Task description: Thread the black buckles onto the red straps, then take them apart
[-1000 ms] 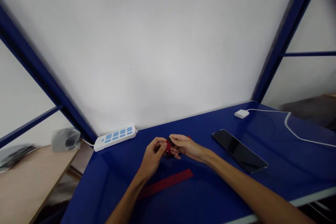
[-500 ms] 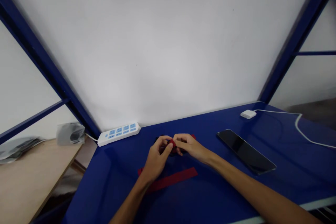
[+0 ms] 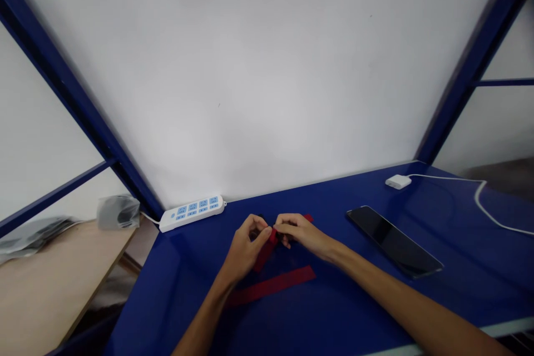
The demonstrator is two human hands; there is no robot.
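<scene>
Strip (image 3: 263, 256) shows longer now! Half a second ago only a small red fold peeks out; here red slants down between the hands, so more seems opened out. Left hand (image 3: 244, 246) pinches its upper end, thumb against forefinger; right hand (image 3: 303, 233) pinches just beside, over the blue table (image 3: 342, 311).

Indoor workstation of plain sort; office or workshop, cannot tell which. Blue tabletop (image 3: 334, 303) against pale backing panel (image 3: 267, 94), blue frame posts (image 3: 456, 89) at both sides. Multi-socket power strip (image 3: 192, 213), white charger (image 3: 398, 181) with cable, dark-screened device (image 3: 394, 240) on top. Wood-topped table (image 3: 54, 278) adjoining at left, bearing grey plastic bag (image 3: 119, 212).
</scene>
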